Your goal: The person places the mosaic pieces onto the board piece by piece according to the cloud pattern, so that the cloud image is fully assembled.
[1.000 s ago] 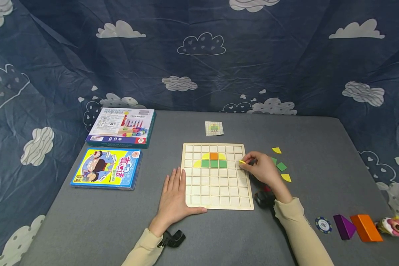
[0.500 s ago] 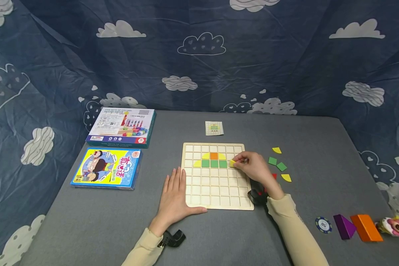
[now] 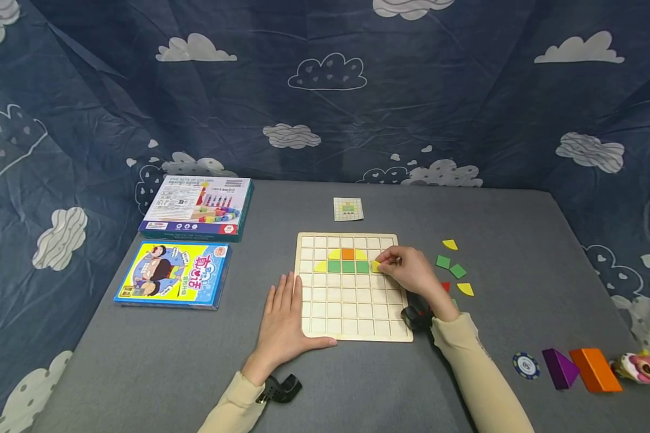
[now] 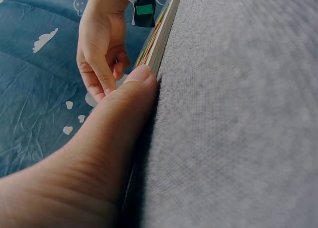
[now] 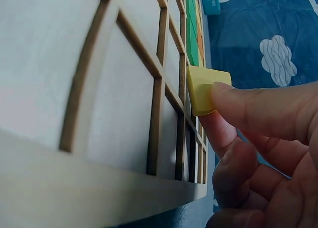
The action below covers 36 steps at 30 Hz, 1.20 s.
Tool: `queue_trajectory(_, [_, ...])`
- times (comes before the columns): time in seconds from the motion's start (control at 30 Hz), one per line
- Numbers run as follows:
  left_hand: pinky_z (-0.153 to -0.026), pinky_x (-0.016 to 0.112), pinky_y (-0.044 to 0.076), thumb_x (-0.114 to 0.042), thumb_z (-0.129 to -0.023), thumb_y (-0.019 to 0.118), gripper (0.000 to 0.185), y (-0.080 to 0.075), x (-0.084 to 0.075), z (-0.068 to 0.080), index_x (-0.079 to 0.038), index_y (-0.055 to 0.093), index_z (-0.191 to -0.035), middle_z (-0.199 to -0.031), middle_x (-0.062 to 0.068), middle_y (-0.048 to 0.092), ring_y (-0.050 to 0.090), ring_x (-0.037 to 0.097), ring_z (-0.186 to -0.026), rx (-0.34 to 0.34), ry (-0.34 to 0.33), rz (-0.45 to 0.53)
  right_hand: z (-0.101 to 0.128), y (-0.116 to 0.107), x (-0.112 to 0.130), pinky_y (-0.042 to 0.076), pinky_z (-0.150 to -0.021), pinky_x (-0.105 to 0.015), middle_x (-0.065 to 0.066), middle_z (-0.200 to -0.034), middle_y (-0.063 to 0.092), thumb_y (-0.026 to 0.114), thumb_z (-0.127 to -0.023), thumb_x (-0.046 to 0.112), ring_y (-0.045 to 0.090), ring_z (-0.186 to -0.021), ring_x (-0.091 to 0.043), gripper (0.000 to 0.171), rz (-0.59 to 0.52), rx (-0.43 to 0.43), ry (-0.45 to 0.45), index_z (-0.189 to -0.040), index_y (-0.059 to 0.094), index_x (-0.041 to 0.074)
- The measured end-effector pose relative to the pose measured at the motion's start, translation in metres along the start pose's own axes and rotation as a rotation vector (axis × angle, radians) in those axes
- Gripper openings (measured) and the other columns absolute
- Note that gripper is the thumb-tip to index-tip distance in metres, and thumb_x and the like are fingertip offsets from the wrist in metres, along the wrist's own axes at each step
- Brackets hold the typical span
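A wooden grid board (image 3: 349, 310) lies mid-table, with an orange square tile (image 3: 348, 254), a row of green square tiles (image 3: 348, 266) and yellow quarter-round tiles (image 3: 322, 266) set in its cells. Between thumb and finger, my right hand (image 3: 411, 272) pinches a yellow quarter-round tile (image 5: 201, 91), tilted over the cell to the right of the green row. Spread flat, my left hand (image 3: 283, 319) rests at the board's lower left corner, thumb (image 4: 131, 96) along its front edge. My right fingers partly cover the held tile in the head view.
Loose yellow (image 3: 465, 289), green (image 3: 457, 271) and red tiles (image 3: 446, 287) lie right of the board. A pattern card (image 3: 348, 209) is behind it. Two boxes (image 3: 172, 275) stand left. A poker chip (image 3: 526, 365), purple block (image 3: 560, 368), orange block (image 3: 596, 370) and figurine (image 3: 641, 367) sit front right.
My right hand has moved left from the board's right edge, bringing the yellow quarter-round tile up beside the green row. My left hand has stayed in place.
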<state>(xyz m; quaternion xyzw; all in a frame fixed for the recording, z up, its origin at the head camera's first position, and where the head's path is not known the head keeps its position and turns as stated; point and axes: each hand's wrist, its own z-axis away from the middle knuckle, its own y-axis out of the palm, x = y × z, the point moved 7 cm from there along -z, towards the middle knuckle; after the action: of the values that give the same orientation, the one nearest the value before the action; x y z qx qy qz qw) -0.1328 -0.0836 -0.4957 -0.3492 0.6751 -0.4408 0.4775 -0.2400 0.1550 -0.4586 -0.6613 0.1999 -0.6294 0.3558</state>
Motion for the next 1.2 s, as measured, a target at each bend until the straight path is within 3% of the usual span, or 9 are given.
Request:
queue_trajectory(0.5, [-0.111, 0.05, 0.007, -0.082, -0.056, 0.065, 0.137, 0.0013, 0.0001, -0.0001, 0.007, 0.016, -0.148, -0.153, 0.024, 0.014, 0.008, 0.035, -0.142, 0.001, 0.001, -0.004, -0.003, 0.0025, -0.0031, 0.042, -0.064, -0.033, -0.001, -0.08, 0.067, 0.07, -0.086, 0.013, 0.057, -0.071, -0.018, 0.006, 0.017, 0.02, 0.027, -0.089, 0.073, 0.008])
queue_trajectory(1.2, [-0.111, 0.05, 0.007, -0.082, -0.057, 0.064, 0.137, 0.0019, 0.0011, -0.0002, 0.007, 0.015, -0.148, -0.154, 0.024, 0.014, 0.006, 0.034, -0.142, 0.009, 0.001, -0.01, -0.0016, 0.0004, -0.0032, 0.035, -0.057, -0.03, 0.002, -0.07, 0.061, 0.072, -0.084, 0.021, 0.05, -0.062, -0.016, 0.01, 0.111, -0.004, 0.059, -0.08, 0.072, 0.011])
